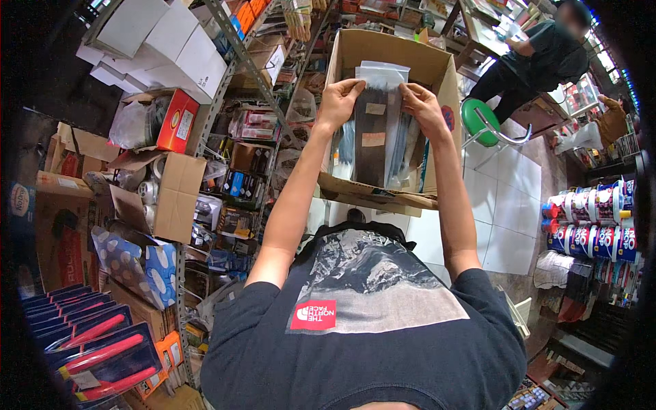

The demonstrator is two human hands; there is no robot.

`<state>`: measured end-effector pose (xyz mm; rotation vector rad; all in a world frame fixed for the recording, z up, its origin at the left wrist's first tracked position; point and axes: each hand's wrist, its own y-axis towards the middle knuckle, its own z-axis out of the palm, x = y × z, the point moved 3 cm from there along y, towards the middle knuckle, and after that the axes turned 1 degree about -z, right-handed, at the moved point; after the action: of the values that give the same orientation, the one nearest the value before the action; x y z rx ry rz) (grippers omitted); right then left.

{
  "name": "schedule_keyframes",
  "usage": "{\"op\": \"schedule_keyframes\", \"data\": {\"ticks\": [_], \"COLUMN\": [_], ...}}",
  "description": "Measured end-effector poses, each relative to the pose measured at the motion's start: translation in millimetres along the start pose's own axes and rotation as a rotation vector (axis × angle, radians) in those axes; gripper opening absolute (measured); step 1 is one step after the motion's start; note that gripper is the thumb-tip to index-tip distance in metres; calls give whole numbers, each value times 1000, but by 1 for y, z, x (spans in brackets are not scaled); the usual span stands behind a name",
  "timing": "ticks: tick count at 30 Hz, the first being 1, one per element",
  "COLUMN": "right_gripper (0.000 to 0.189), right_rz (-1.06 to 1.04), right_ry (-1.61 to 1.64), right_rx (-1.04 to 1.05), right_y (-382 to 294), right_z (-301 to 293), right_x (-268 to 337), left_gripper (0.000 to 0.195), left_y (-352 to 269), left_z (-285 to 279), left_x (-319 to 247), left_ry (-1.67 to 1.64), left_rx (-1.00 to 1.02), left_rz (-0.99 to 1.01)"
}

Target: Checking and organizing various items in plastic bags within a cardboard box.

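Note:
A clear zip-top plastic bag (pixel 383 70) hangs upright between both hands, over an open cardboard box (pixel 392 45). My left hand (pixel 341 102) pinches its upper left edge between thumb and fingers. At the opposite upper edge my right hand (pixel 423 107) has a similar pinch. Inside the bag is a bundle of long dark strips (pixel 376 159), perhaps cable ties, with two small pale labels across it. More plastic-wrapped strips (pixel 347 146), dark and pale, lie in the box behind and beside it. The bag hides much of the box's contents.
Packed metal shelving (pixel 241 51) runs along the left, with an open carton (pixel 179 197) and red-handled tools (pixel 105 353) in packaging. At the right are a green stool (pixel 479 122), a standing person (pixel 543 61) and stacked paint pails (pixel 592 241). White tile floor (pixel 507 205) lies between.

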<state>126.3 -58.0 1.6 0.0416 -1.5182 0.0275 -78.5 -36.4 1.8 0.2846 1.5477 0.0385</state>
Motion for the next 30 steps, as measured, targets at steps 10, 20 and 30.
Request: {"op": "schedule_keyframes", "data": {"ticks": [10,20,30], "right_gripper": [25,30,33], "right_rz": [54,-53,-148], "right_ry": [144,-116,-217], "right_rx": [-155,-191,-227], "right_y": [-10,-7,-6], "right_z": [-10,-15,-13], "right_x": [-23,-31,-30], "left_gripper": [24,24,29], "left_y": [-6,-20,-21], "left_z": [-14,-4,-4], "left_x": [18,5,12], "left_ry": [114,325,311], "left_rx": [-141,-68,-62], "left_rz": [83,97,115]}}
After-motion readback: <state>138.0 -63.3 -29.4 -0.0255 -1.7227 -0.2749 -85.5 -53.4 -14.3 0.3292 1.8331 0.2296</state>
